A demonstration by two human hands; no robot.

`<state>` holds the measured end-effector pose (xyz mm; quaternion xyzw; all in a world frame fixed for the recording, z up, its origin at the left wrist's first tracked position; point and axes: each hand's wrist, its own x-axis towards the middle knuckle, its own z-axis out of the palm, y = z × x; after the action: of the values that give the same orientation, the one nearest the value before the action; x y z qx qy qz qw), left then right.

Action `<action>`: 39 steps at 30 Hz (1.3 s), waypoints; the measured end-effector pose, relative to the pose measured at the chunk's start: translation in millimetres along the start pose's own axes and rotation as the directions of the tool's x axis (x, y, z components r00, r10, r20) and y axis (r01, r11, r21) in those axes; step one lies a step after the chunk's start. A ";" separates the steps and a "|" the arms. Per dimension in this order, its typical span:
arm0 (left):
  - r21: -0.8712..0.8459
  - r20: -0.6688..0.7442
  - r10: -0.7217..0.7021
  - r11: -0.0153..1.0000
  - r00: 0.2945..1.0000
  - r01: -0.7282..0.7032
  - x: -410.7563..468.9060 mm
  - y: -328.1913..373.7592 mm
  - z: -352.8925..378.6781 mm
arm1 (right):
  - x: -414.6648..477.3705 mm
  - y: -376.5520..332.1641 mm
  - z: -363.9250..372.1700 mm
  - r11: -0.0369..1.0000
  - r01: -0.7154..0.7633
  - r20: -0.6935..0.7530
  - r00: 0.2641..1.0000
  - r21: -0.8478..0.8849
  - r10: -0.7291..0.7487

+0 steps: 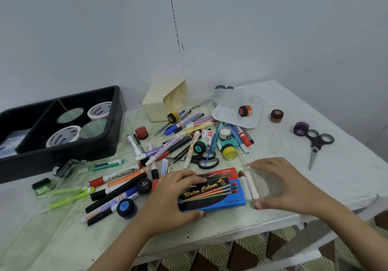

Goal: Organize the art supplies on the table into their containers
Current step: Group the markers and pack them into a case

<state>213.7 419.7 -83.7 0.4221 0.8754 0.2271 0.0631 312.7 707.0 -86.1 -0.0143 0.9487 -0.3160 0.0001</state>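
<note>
Low in the middle of the frame, on the table (pixel 346 165), lies the water colour box (pixel 212 191), blue and red with a black panel, yellow lettering and painted brushes. The left hand (pixel 168 195) grips its left end, fingers curled over the top and thumb on the near edge. At its right end the right hand (pixel 287 184) curves round a faint clear case (pixel 266 186), with white tubes (pixel 249 183) showing through it. Above lies a heap of pens (pixel 178 136). A clear palette (pixel 226 113) holds an orange pot (pixel 245 110). At the upper left, a black tray (pixel 109 142) holds tape rolls (pixel 63 138) and green discs (pixel 92 129).
</note>
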 end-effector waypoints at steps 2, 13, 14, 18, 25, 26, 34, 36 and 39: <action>-0.011 -0.021 -0.003 1.000 1.000 0.003 2.6 -0.6 0.4 | 2.9 -5.6 2.4 0.995 -0.022 0.007 1.000 0.098 0.022; -0.022 -0.127 -0.029 0.999 0.991 0.027 8.3 4.2 3.1 | 9.5 -37.3 19.7 0.827 -0.014 0.066 0.997 0.563 -0.028; -0.022 -0.130 -0.029 0.999 0.991 0.026 9.3 5.6 2.8 | 10.1 -36.1 22.8 0.801 -0.024 0.071 0.997 0.598 -0.023; -0.029 -0.144 -0.033 0.999 0.989 0.029 12.0 9.8 1.5 | 11.7 -39.5 29.8 0.684 -0.042 0.047 0.999 0.728 0.011; -0.054 -0.116 -0.044 0.998 0.992 0.038 11.4 18.6 -5.2 | 14.1 -48.1 29.8 0.426 -0.036 0.002 0.997 0.904 0.082; -0.045 -0.105 -0.043 0.998 0.994 0.038 11.2 19.9 -8.5 | 14.9 -48.4 28.5 0.419 -0.031 -0.010 0.995 0.907 0.097; -0.404 0.107 -0.121 0.901 0.987 0.155 3.1 23.6 -55.0 | 24.3 -51.5 10.7 0.417 -0.053 0.024 0.997 0.907 0.074; -0.528 0.151 -0.162 0.821 0.975 0.218 -0.4 23.9 -63.2 | 28.5 -52.7 7.4 0.414 -0.059 0.039 0.998 0.908 0.056; -0.676 0.233 -0.250 0.653 0.940 0.342 -4.0 22.6 -67.4 | 34.9 -56.0 8.2 0.418 -0.059 0.048 0.998 0.906 0.037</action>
<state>212.0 405.7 -13.9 0.2294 0.7722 0.5060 0.3083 279.3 656.3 -58.7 0.0117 0.6291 -0.7768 0.0265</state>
